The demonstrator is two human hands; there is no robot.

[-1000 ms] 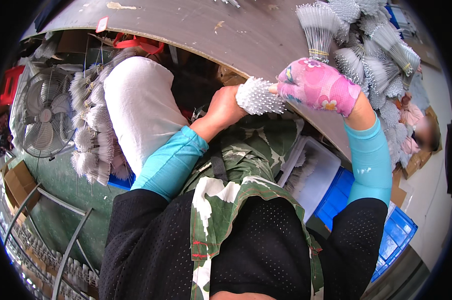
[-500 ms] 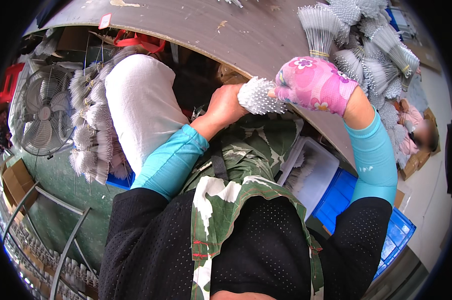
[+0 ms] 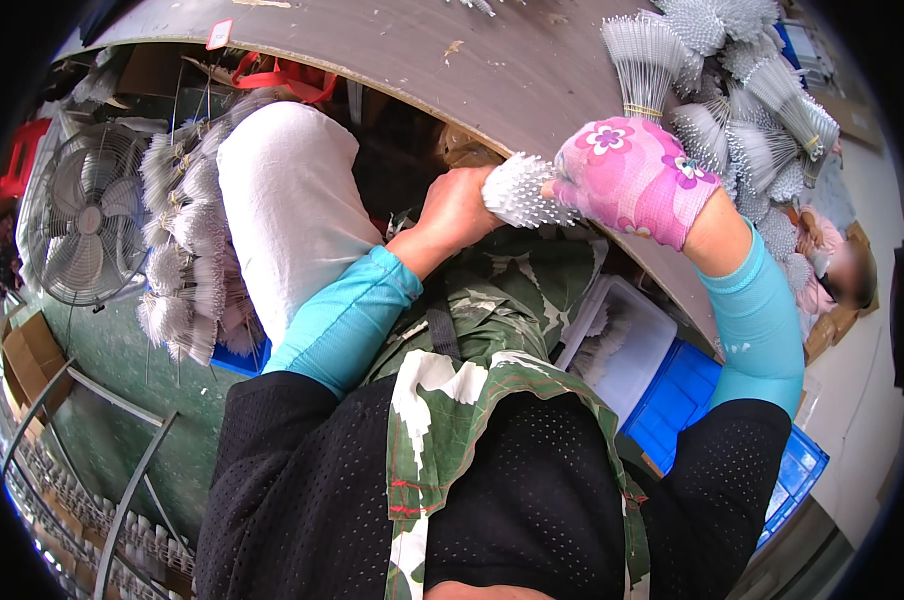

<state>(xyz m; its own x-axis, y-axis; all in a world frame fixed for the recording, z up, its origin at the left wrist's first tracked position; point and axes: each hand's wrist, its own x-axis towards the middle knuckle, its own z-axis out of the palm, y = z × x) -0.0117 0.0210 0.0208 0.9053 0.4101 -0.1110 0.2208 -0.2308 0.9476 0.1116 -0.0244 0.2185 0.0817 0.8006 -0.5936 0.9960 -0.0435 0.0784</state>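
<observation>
My bare left hand (image 3: 454, 212) is closed round a bundle of thin white-tipped wires (image 3: 528, 190), whose dotted ends fan out to the right. On its other side is my right hand (image 3: 634, 178), in a pink flowered glove, with its bare thumb tip against the bundle and its fingers curled in. The hidden fingers' exact grip on the wires cannot be made out. Both hands work over my lap at the edge of the brown table (image 3: 542, 85). Turquoise sleeves cover both forearms.
More wire bundles (image 3: 762, 110) pile up on the table at the right, others (image 3: 187, 240) hang at the left. A fan (image 3: 87, 220) stands far left. A clear bin (image 3: 617, 340) and a blue crate (image 3: 672, 395) lie right of my lap. Another person (image 3: 832, 260) sits beyond.
The whole view has shifted slightly. My right hand has turned and dropped a little at the wrist; my left hand still holds the bundle in the same place.
</observation>
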